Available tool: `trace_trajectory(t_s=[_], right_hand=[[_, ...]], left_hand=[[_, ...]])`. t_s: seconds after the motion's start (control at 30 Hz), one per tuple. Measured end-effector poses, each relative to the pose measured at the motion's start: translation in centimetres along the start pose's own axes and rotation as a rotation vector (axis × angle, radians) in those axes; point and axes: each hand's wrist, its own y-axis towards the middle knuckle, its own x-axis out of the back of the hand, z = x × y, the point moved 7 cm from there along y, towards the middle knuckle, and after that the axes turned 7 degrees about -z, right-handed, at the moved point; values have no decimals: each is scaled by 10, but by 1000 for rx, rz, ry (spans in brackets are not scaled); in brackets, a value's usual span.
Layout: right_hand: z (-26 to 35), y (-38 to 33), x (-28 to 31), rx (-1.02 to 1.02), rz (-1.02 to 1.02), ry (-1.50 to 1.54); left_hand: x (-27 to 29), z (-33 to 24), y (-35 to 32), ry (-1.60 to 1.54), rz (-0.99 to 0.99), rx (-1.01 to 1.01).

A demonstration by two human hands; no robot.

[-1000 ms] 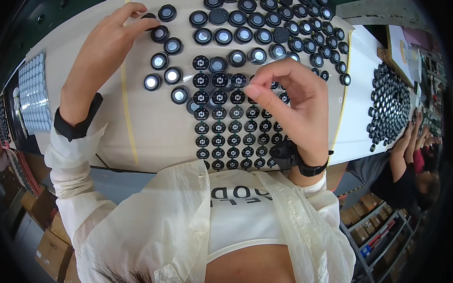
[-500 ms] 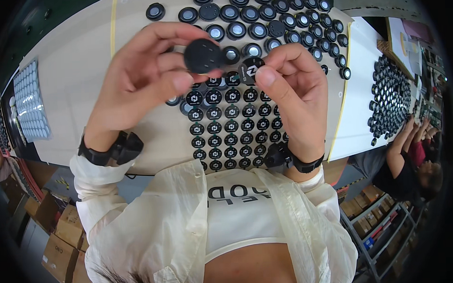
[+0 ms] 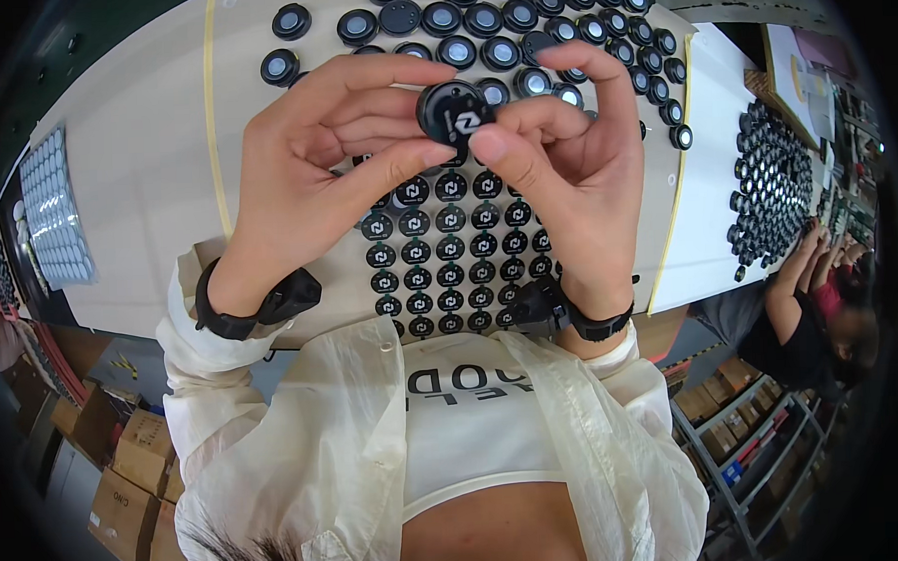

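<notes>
Head view: both the left hand (image 3: pixel 312 176) and right hand (image 3: pixel 574 167) pinch one small black disc (image 3: pixel 454 112) above the surface (image 3: pixel 140 212), fingers closed on its rim; it looks light, stiff, best gripped edgewise.

Pale worktable (image 3: pixel 140 202). Rows of small black round caps (image 3: pixel 449 271) laid flat; larger black discs (image 3: pixel 479 20) farther back. White blister tray (image 3: pixel 56 210) at left.

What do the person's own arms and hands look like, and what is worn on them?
Both hands are bare: the left hand and the right hand wear no gloves or rings that can be seen. Each wrist carries a black band: the left wristband has a bulky black block, and so does the right wristband. Loose, thin cream sleeves are pushed back behind the bands.
</notes>
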Motion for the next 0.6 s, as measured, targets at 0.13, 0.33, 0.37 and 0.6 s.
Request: trace_trajectory(t_s=[0.13, 0.33, 0.37, 0.6], right_hand=[[-2, 1, -1, 14, 19, -24], [0, 0, 3, 78, -48, -71], [-1, -1, 5, 92, -52, -82], [0, 0, 4, 158, -37, -126]], left_hand=[[1, 3, 0, 34, -11, -6], [-3, 2, 0, 53, 17, 32], [-3, 3, -1, 7, -1, 25], [-5, 0, -2, 40, -11, 25]])
